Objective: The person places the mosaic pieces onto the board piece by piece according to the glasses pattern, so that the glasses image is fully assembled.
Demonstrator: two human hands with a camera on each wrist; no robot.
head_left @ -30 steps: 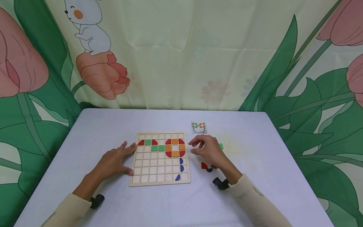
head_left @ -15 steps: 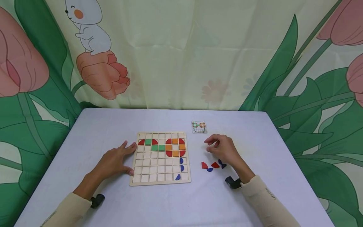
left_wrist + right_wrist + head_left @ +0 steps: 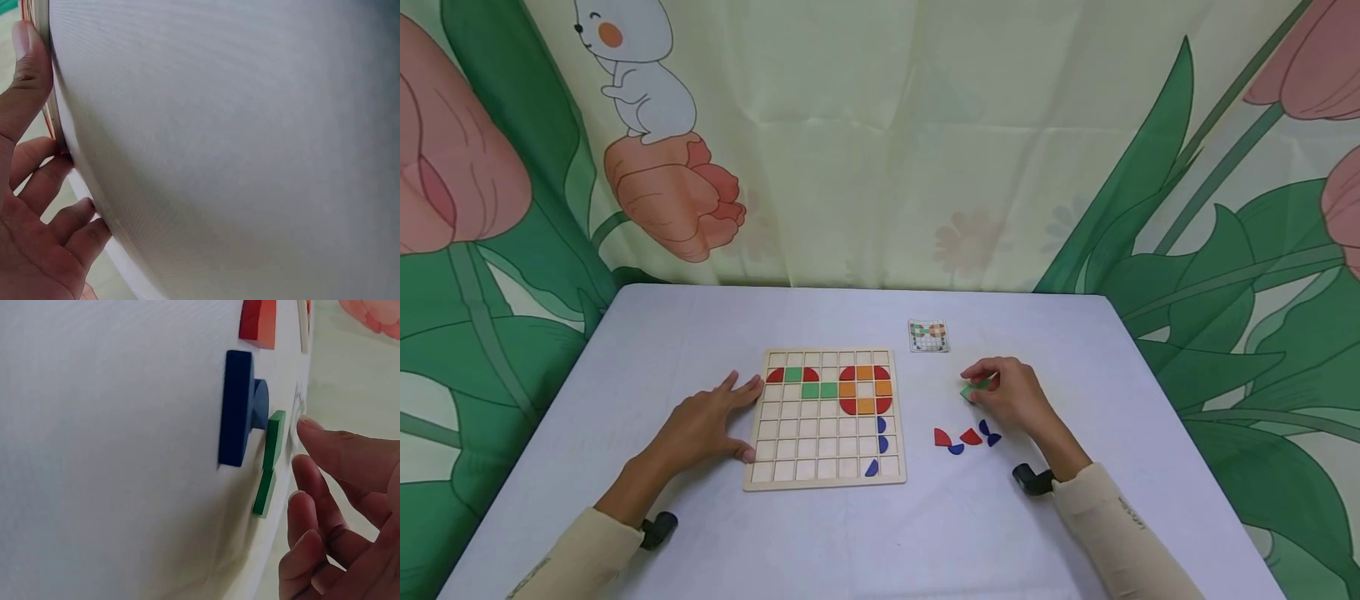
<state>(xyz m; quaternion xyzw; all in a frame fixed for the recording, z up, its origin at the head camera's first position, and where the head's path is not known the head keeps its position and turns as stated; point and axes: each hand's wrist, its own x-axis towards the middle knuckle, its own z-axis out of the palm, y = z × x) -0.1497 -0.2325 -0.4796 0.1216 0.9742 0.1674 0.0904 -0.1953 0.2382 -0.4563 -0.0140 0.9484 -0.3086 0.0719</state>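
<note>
A wooden grid board (image 3: 805,429) lies on the table with red quarter-round, green square and orange square tiles near its top and several blue tiles at its right. My left hand (image 3: 709,423) rests at the board's left edge, fingers spread, thumb lower down; in the left wrist view its fingertips touch that edge. To the right of the board, my right hand (image 3: 1011,393) hovers over green tiles (image 3: 975,388), partly hidden by its fingers. In the right wrist view, two green tiles (image 3: 274,440) lie on the cloth, and the thumb and fingers are bent but apart, with nothing between them.
Red tiles (image 3: 942,437) and blue tiles (image 3: 956,449) lie loose between the board and the right wrist. A small pattern card (image 3: 928,336) lies beyond the board's upper right corner. The white tablecloth (image 3: 700,333) meets a printed curtain (image 3: 865,167) behind.
My right hand has moved rightward from beside the board to the green tiles, uncovering the loose red and blue tiles. My left hand and the board have stayed in place.
</note>
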